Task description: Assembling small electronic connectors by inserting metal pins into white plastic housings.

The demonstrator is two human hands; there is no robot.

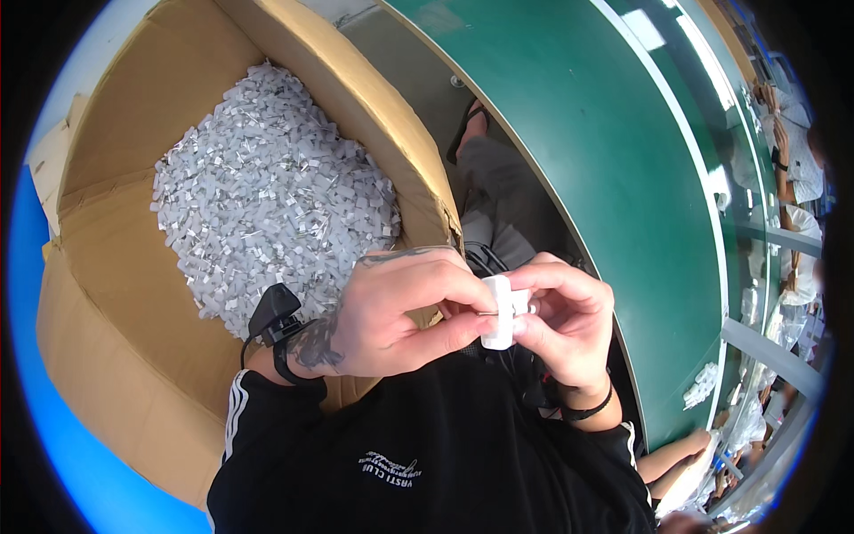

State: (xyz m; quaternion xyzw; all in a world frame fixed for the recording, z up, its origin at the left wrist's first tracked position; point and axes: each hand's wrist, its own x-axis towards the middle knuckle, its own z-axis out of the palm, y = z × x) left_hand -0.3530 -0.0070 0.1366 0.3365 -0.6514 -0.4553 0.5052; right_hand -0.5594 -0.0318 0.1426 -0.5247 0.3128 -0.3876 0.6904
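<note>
The part (501, 311) that I hold looks like smooth plastic, with a light gloss. The pieces (276, 191) in the box (116, 258) also seem to be of plastic, and their heap has a rough surface. The box itself is of matt cardboard. My shirt (498, 463) is of matt cloth. The table (551, 107) is smooth, and it shines where it reflects the light.

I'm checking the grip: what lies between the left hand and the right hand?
In the head view, a white plastic piece, gripped by the left hand and the right hand.
</note>
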